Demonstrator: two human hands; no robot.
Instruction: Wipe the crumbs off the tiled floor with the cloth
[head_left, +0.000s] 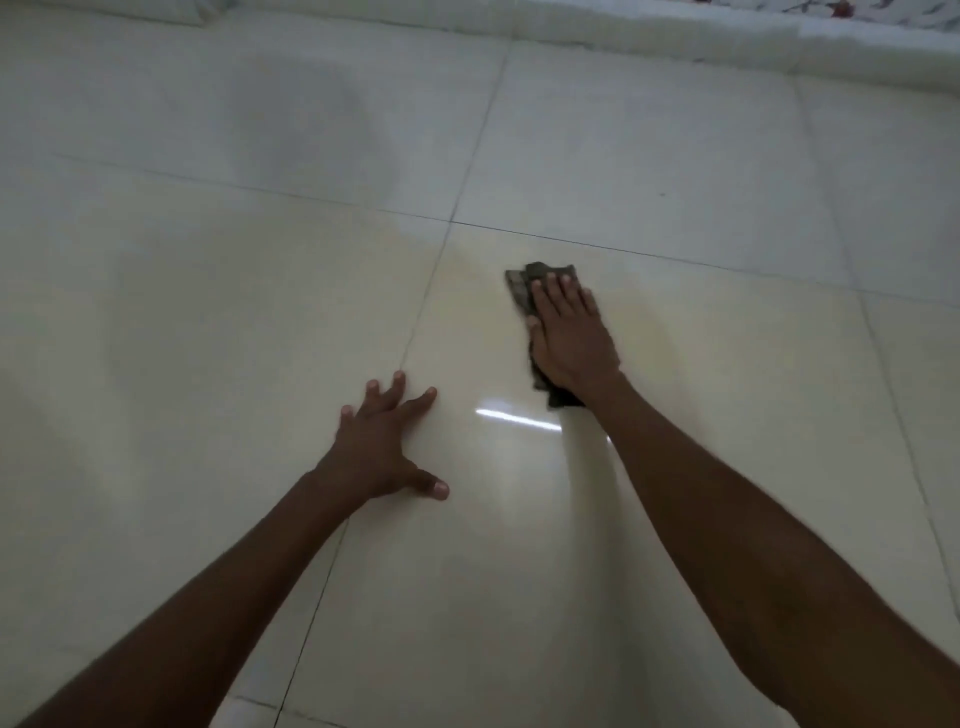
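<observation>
A dark, crumpled cloth lies flat on the glossy cream tiled floor, just right of a grout line. My right hand presses down on the cloth with straight fingers and covers most of it; only its far left edge and a corner near my wrist show. My left hand rests on the bare tile nearer to me, fingers spread, holding nothing. One tiny dark speck sits on the tile beyond the cloth. No other crumbs can be made out.
A pale, fuzzy mat or bedding edge runs along the far side of the floor. A patterned fabric shows at the top right corner. A bright light reflection lies on the tile between my arms.
</observation>
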